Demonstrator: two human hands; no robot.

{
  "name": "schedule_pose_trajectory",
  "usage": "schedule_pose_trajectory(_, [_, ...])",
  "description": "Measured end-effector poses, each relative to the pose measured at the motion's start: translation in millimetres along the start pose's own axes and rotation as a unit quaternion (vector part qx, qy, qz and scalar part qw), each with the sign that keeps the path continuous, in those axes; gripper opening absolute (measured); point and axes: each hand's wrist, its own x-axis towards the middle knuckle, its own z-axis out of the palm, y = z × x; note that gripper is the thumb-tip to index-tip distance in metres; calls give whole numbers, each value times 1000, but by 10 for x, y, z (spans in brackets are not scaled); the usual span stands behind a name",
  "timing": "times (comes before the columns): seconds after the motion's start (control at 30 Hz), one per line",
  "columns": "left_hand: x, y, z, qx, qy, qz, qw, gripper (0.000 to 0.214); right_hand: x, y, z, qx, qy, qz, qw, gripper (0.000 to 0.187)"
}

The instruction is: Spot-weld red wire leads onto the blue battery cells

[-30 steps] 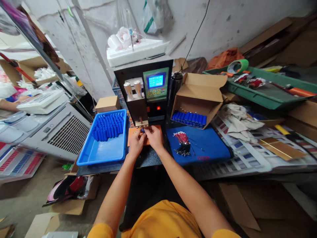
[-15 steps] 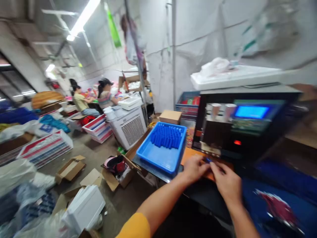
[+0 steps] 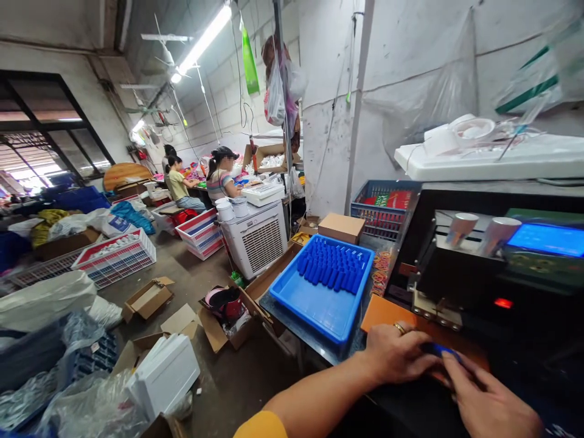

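Observation:
Between the fingertips of both my hands is a small blue piece, mostly covered, so its full shape is hidden. My left hand, with a ring on one finger, grips its left end, and my right hand pinches its right end. Both hands are over the front of an orange board, below the black machine. To their left, a blue plastic tray carries rows of upright dark blue cylindrical pieces at its back.
Behind the tray are a cardboard box and a dark crate. Rubber bands lie beside the machine. A white air cooler stands on the floor, with two seated people beyond it. Open cartons litter the floor at left.
The view has swung left, so the tray, machine and hands appear farther right and the picture is sharper. Both hands still hold the blue piece between them.

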Motion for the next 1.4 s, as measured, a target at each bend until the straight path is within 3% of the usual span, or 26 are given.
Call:
schedule_pose_trajectory(0.1, [-11,-101,64,16,37,38,998,44,-4,69,-71,86,-14,109,990,28])
schedule_pose_trajectory(0.17, [-18,-127,24,18,42,70,996,37,-34,61,-147,102,24,127,986,31])
schedule_pose_trajectory(0.27, [-113,8,-184,-1,30,106,994,24,-156,-24,-334,101,63,98,988,43])
schedule_pose_trajectory(0.4, [-264,143,-437,-34,54,95,993,18,-232,10,-574,74,131,37,988,49])
schedule_pose_trajectory(0.53, [-285,36,-325,-29,83,108,990,12,-81,423,-856,-15,165,-13,986,40])
schedule_pose_trajectory(0.67, [-341,26,-301,-5,90,136,987,8,34,700,-1111,-101,174,-3,980,36])
schedule_pose_trajectory(0.9, [-352,26,-309,15,94,139,986,9,358,831,-1152,-252,72,-3,965,40])
schedule_pose_trajectory(1.17, [-361,31,-307,3,101,151,983,10,648,666,-1007,-434,-84,61,895,42])
schedule_pose_trajectory(1.4, [-346,39,-320,1,110,162,981,12,700,626,-989,-473,-119,86,869,35])
